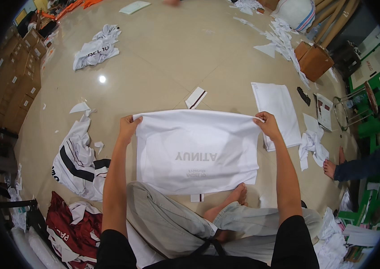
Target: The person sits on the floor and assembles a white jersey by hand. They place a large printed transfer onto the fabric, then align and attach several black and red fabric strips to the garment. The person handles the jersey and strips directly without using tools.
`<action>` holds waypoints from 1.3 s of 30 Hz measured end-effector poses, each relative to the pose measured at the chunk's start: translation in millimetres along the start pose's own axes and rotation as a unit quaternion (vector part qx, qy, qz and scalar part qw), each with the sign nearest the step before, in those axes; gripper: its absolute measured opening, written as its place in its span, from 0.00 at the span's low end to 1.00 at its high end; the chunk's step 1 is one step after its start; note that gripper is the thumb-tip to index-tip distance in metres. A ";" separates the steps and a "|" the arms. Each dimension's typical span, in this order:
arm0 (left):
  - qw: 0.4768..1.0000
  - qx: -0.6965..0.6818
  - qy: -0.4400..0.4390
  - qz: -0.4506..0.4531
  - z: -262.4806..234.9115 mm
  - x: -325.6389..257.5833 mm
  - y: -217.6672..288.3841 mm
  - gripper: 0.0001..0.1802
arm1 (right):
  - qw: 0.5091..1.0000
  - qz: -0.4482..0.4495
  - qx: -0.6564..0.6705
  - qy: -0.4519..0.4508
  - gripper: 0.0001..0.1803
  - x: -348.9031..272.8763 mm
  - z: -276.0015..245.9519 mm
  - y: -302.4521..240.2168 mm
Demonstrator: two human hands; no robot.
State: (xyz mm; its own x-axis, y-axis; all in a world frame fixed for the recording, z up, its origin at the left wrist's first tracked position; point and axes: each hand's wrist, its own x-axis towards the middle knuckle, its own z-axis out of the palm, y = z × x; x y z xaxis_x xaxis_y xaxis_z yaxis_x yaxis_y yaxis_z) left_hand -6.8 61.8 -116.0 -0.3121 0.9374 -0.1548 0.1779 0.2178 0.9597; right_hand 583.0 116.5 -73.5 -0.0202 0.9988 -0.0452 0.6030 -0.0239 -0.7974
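1 white shirt [197, 150] btwn 2 hands: left hand [128, 125], right hand [268, 124]

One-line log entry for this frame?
left hand: grips white shirt corner | right hand: grips other corner | shirt: spread over floor

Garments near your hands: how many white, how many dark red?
White: 4 — held shirt, folded stack, black-striped pile, far crumpled shirt
Dark red: 1 — pile
Total: 5
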 end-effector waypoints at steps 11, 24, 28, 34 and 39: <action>0.985 0.099 0.012 0.140 147.0 -144.8 137.8 0.11 | 0.991 -0.110 0.052 -0.054 0.14 -74.5 118.8 -192.0; 0.961 0.124 0.049 0.241 183.5 -185.0 118.3 0.19 | 0.990 -0.020 0.076 -0.116 0.10 -104.5 130.9 -213.0; 0.976 0.133 0.032 0.171 181.0 -179.3 105.4 0.18 | 0.981 -0.045 0.007 -0.190 0.11 -80.6 121.6 -209.1; 0.977 0.130 0.030 0.165 175.5 -177.8 94.8 0.15 | 0.920 -0.189 -0.183 -0.292 0.20 26.4 136.3 -167.4; 0.975 0.110 0.001 0.195 176.2 -189.5 125.5 0.15 | 0.837 -0.263 -0.339 -0.338 0.21 70.1 162.0 -113.0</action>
State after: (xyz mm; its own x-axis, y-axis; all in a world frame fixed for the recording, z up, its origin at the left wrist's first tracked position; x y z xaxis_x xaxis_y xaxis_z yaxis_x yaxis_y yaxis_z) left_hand 239.1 -40.5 -7.5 -0.1830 0.9598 0.2126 0.4796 -0.1017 0.8716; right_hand 384.2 182.2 -84.0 -0.7348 0.6041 -0.3085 0.6778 0.6718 -0.2989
